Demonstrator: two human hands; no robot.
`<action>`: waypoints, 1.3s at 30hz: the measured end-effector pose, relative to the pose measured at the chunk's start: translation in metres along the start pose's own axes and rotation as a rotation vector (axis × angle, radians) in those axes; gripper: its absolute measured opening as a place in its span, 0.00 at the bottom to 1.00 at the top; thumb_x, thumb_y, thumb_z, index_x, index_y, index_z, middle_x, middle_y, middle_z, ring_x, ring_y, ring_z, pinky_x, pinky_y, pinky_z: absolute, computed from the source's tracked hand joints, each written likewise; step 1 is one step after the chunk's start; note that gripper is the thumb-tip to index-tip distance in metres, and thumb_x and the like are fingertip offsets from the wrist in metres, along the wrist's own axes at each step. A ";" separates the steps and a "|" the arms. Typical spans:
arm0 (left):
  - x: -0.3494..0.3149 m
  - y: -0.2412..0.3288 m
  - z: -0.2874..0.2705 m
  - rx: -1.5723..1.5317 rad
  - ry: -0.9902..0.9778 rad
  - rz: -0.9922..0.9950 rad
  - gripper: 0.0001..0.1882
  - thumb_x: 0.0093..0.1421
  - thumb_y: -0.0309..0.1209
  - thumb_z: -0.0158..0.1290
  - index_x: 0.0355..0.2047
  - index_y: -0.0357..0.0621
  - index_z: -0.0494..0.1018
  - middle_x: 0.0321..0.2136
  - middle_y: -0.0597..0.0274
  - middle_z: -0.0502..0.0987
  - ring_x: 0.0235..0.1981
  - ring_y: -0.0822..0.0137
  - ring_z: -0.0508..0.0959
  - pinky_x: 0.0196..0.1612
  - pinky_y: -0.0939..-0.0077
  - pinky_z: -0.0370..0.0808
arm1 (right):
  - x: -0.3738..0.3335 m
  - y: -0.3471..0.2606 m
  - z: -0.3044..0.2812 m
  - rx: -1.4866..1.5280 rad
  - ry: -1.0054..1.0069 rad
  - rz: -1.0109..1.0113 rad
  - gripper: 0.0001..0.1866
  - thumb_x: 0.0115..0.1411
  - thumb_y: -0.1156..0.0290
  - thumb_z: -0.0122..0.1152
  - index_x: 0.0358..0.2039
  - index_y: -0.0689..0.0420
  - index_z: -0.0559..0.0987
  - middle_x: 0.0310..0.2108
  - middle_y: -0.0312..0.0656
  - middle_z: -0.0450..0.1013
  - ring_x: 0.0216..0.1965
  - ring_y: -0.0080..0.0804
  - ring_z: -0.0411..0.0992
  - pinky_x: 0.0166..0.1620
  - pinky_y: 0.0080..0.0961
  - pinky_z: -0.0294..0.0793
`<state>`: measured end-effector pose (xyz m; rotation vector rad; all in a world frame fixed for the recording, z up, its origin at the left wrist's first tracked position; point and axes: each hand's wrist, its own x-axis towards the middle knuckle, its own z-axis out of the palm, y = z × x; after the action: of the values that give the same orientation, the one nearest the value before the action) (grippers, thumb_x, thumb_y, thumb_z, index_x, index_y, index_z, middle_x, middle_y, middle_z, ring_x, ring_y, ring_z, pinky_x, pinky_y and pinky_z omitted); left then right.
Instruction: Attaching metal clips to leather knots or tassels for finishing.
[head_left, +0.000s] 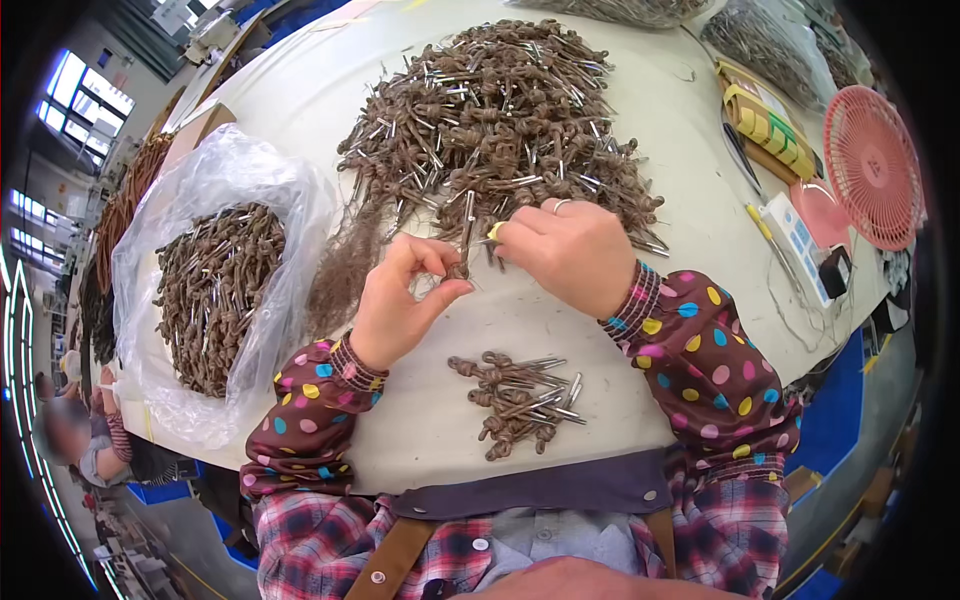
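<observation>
My left hand [403,297] pinches a brown knotted cord [458,270] between thumb and fingers, its silver metal tip pointing up and away from me. Loose threads stick out by the knot. Close beside it on the right, my right hand [575,250] is closed, with a small yellow thing [495,231] at its fingertips; most of that thing is hidden. Just beyond both hands rises a large heap of metal-tipped knotted cords [500,120]. Between my forearms, near the table's front edge, lies a small group of the same cords [515,400].
A clear plastic bag [275,170] holding many knotted cords lies at left, beside a tuft of loose brown fibre [345,270]. On the right are a pink fan [872,165], a white power strip [795,245] with cables, and a yellow-wrapped bundle [765,130]. Another person [90,440] sits far left.
</observation>
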<state>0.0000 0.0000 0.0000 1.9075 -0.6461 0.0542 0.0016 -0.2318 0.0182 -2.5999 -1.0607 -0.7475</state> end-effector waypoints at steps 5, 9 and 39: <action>0.001 0.013 0.006 0.156 -0.027 0.065 0.15 0.50 0.24 0.63 0.29 0.42 0.65 0.35 0.58 0.77 0.36 0.62 0.78 0.40 0.73 0.73 | 0.005 0.010 -0.002 -0.013 0.130 0.027 0.11 0.46 0.66 0.66 0.30 0.51 0.74 0.27 0.31 0.70 0.25 0.28 0.70 0.28 0.23 0.70; 0.000 0.015 0.004 0.204 -0.046 0.113 0.15 0.49 0.24 0.63 0.28 0.42 0.65 0.34 0.58 0.77 0.36 0.60 0.78 0.39 0.73 0.73 | 0.012 0.005 0.003 -0.024 0.149 -0.021 0.12 0.46 0.67 0.66 0.30 0.52 0.74 0.28 0.31 0.71 0.25 0.29 0.70 0.28 0.23 0.70; 0.008 0.021 0.012 0.430 -0.010 0.330 0.18 0.47 0.23 0.65 0.30 0.41 0.64 0.32 0.58 0.78 0.30 0.64 0.79 0.31 0.77 0.76 | -0.016 0.017 -0.038 0.517 0.200 0.568 0.18 0.48 0.63 0.69 0.38 0.53 0.76 0.34 0.36 0.73 0.32 0.33 0.75 0.30 0.24 0.74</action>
<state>-0.0065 -0.0197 0.0152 2.1883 -1.0134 0.4231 -0.0097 -0.2679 0.0412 -2.1511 -0.3521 -0.4933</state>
